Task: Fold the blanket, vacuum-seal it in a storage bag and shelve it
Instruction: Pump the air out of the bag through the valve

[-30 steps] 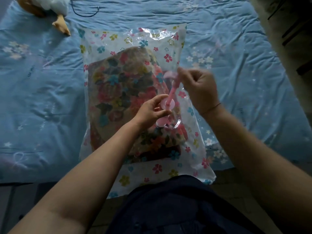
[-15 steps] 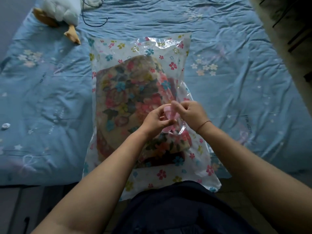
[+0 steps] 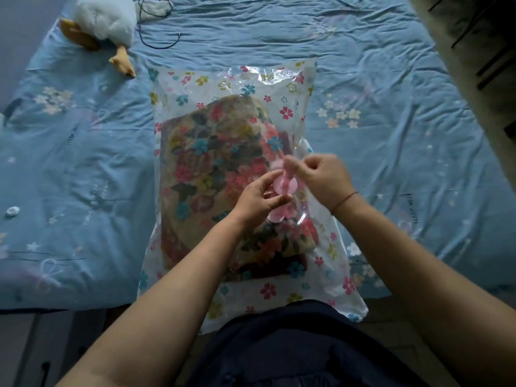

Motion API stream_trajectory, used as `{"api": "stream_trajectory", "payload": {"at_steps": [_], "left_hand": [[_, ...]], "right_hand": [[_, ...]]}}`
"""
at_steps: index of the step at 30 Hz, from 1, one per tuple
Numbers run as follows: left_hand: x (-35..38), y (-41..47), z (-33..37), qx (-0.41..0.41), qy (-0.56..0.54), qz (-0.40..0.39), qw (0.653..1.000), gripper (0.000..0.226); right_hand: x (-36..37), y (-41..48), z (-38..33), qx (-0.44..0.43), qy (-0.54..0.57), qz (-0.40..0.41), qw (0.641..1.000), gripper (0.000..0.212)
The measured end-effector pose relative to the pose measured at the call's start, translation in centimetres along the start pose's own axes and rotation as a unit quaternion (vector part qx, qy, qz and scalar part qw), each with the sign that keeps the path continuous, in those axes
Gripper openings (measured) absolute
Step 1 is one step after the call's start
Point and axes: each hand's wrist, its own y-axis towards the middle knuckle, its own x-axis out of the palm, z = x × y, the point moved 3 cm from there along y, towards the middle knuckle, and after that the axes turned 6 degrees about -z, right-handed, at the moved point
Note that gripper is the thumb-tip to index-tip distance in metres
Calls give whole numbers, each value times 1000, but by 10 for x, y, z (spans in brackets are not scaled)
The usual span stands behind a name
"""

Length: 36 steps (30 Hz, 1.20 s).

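Blanket sits folded inside your flowered storage bag, which lies flat on the blue bed sheet straight in front of you, its far end at 12 o'clock and its near edge against your body. Starting at your 9 o'clock, a small white cap rests alone on the sheet, well apart from the bag; judging by its size it may be the valve cap, set aside so the pump can seat. At 11 o'clock a plush duck and a black cord lie clear of your work. Your left hand is curled around the body of the pink hand pump, fingers closed on it, likely to keep its base pressed down on the bag's valve so no air leaks back. Just right of it, your right hand pinches the pump's handle at the top, blurred, so you appear to be mid-stroke. The bag looks loose and puffy around the blanket, so I judge the air removal far from done, and shelving is yet to come.
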Motion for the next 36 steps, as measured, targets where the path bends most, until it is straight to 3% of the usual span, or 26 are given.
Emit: {"api": "stream_trajectory", "payload": {"at_steps": [3,5,7,8,9,11,13,15,17,19,21,23,24,26,28,30,32,35,36], "left_hand": [[0,2,4,0,3,-4,1000,57],[2,1,0,-4,4,1,1000,55],[6,-1,-4,-6,-1,3,1000,55],[7,-1,-5,-6,-5,1,1000,53],[8,-1,-5,-4,-12,-2,1000,51],[9,-1,1,1,-14,-6,1000,53],[7,2,5,3,-6,-5,1000,55],[5,6,7,8,5,-6,1000,53],[5,7,6,6,9,-3,1000,53],[5,6,1,1,5,2,1000,54],[5,4,-3,1,3,-3,1000,54],[4,3,-6,7,-2,-11,1000,49],[3,3,-5,6,-1,-10,1000,50],[-1,5,-3,3,3,-6,1000,56],[-3,7,-3,-1,4,-3,1000,57],[-3,9,-4,-1,2,-3,1000,57],[-2,8,-7,-2,4,-3,1000,59],[-2,6,-8,-7,3,-7,1000,53],[-3,6,-7,-11,-2,-7,1000,54]], "right_hand": [[-41,-6,-43,-146,195,110,964,44],[-38,-12,-44,-177,211,142,951,47],[-11,-13,-12,-100,127,114,980,55],[4,-12,7,-36,79,62,994,57],[16,-11,22,19,40,9,999,57],[14,-10,26,50,0,-12,999,57],[-13,-7,-2,-6,51,71,996,55],[-44,-9,-36,-99,154,181,966,53],[-50,-10,-45,-151,166,235,946,52],[-26,-9,-25,-113,104,192,969,53],[5,-6,9,6,26,52,998,56],[13,-5,20,75,-26,-35,996,51],[8,-5,13,65,-27,-28,997,50],[-17,-6,-20,-20,32,77,996,50],[-39,-8,-50,-122,115,186,968,51],[-37,-10,-57,-167,112,234,951,55],[-11,-9,-28,-125,55,201,970,53],[28,-4,21,42,-9,27,999,58],[27,-4,21,51,-12,22,998,57]]}}
